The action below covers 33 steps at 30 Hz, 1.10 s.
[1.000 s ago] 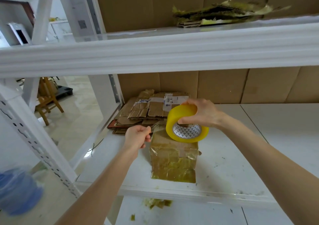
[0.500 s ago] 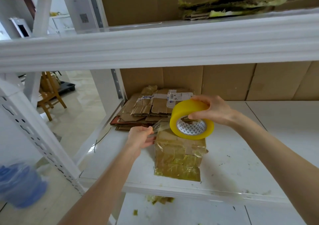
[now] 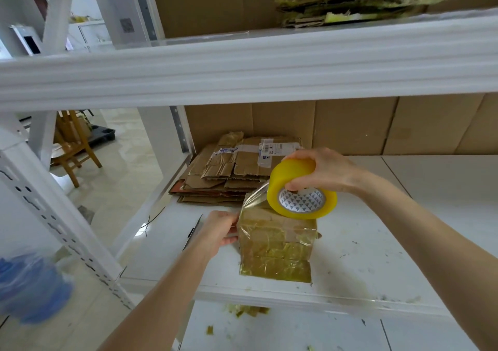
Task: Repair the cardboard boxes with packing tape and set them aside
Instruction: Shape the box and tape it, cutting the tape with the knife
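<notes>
A small cardboard box [image 3: 277,245], wrapped in shiny yellowish tape, stands on the white shelf [image 3: 377,256]. My right hand [image 3: 320,171] grips a yellow roll of packing tape [image 3: 301,189] just above the box's top, thumb inside the core. A clear strip of tape [image 3: 253,197] runs from the roll down to the box's upper left edge. My left hand [image 3: 219,229] presses against the box's left side, fingers curled at that edge where the tape comes down.
A pile of flattened cardboard boxes [image 3: 231,173] lies at the back left of the shelf. An upper shelf [image 3: 242,65] crosses overhead, carrying torn cardboard [image 3: 358,3]. Tape scraps [image 3: 248,310] lie on the lower shelf. A wooden chair [image 3: 72,146] stands beyond the rack, left.
The roll has moved right and slightly back over the box, drawing out a strip of tape. My left hand has moved from the box's upper left corner down onto its left side.
</notes>
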Each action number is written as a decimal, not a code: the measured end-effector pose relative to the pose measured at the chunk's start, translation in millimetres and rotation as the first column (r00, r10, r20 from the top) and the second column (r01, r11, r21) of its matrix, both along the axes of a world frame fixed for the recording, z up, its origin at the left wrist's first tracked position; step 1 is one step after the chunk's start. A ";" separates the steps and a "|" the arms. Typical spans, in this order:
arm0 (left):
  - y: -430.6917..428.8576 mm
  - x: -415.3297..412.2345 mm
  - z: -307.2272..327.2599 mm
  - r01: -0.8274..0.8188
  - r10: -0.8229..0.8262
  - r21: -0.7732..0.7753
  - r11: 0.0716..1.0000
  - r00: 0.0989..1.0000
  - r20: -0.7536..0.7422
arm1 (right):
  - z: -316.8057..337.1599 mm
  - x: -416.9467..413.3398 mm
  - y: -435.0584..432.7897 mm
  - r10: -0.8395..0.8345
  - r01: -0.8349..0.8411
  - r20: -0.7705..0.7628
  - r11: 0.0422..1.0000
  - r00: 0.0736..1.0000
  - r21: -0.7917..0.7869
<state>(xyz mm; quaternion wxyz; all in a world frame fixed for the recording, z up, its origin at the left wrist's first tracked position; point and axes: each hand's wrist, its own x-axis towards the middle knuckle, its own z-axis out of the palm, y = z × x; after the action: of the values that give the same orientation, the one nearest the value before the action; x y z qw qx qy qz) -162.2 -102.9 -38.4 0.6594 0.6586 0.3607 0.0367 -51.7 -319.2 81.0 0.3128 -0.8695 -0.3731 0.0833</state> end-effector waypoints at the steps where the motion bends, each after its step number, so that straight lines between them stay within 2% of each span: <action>1: -0.8 -0.6 -1.0 -0.002 0.002 0.006 1.000 1.000 -0.018 | -1.9 -0.9 2.0 0.006 -0.006 -0.001 1.000 1.000 0.000; 4: -2.3 -5.2 -8.7 0.014 -0.010 0.075 0.997 0.998 -0.057 | -6.5 -3.5 7.4 -0.002 0.002 0.006 1.000 1.000 0.007; 5: -3.1 -8.4 -11.4 0.026 -0.015 0.210 0.977 0.999 -0.052 | -6.4 -4.3 7.9 -0.003 0.003 0.013 1.000 1.000 0.002; 6: -4.3 -12.2 -11.1 0.021 -0.009 0.446 0.895 1.000 -0.029 | -5.2 -4.9 6.8 -0.001 0.002 0.017 1.000 1.000 -0.005; 7: -7.7 -16.0 -8.3 -0.010 -0.022 0.670 0.742 0.999 0.039 | -4.1 -4.9 4.0 0.004 -0.004 0.014 1.000 1.000 -0.006; 8: -13.8 -19.2 -3.1 -0.059 -0.098 0.807 0.588 0.985 0.143 | -3.6 -4.3 -0.2 0.007 -0.007 0.002 1.000 1.000 0.006; 9: -20.6 -20.5 3.9 -0.062 -0.216 0.861 0.505 0.956 0.196 | -3.9 -3.0 -5.4 -0.001 0.001 -0.020 0.999 1.000 0.033; 11: -34.9 -18.2 13.2 0.108 -0.409 0.878 0.467 0.907 0.106 | -7.1 0.1 -16.8 -0.051 0.059 -0.069 0.992 0.996 0.112; 13: -44.2 -14.1 12.0 0.263 -0.473 0.902 0.344 0.878 -0.076 | -11.6 2.3 -27.8 -0.107 0.127 -0.116 0.974 0.987 0.185; 16: -44.4 -8.8 8.7 0.246 -0.455 0.959 0.143 0.876 -0.158 | -18.9 4.4 -41.9 -0.110 0.156 -0.203 0.961 0.973 0.226; 19: -31.0 -6.5 7.3 0.268 -0.442 0.960 0.077 0.873 -0.208 | -31.2 2.7 -46.4 -0.049 0.128 -0.262 0.946 0.964 0.297; 22: -27.1 -6.5 6.3 0.277 -0.465 0.960 -0.038 0.845 -0.262 | -39.0 -2.7 -36.5 -0.035 0.130 -0.257 0.924 0.966 0.360; 25: -30.2 -7.3 5.4 0.313 -0.505 0.949 0.026 0.824 -0.258 | -32.6 -4.5 -28.3 -0.049 0.134 -0.242 0.929 0.969 0.346; 33: -28.3 -9.9 11.9 0.320 -0.489 0.947 -0.039 0.820 -0.298 | -16.7 7.5 -47.9 -0.118 0.151 -0.164 0.967 0.979 0.203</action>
<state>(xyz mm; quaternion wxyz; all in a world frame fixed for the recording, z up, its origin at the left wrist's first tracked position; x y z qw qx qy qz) -172.1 -131.2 -26.5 0.0551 0.9921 -0.0107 0.1118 -44.2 -367.0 64.3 0.4370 -0.8452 -0.2952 0.0864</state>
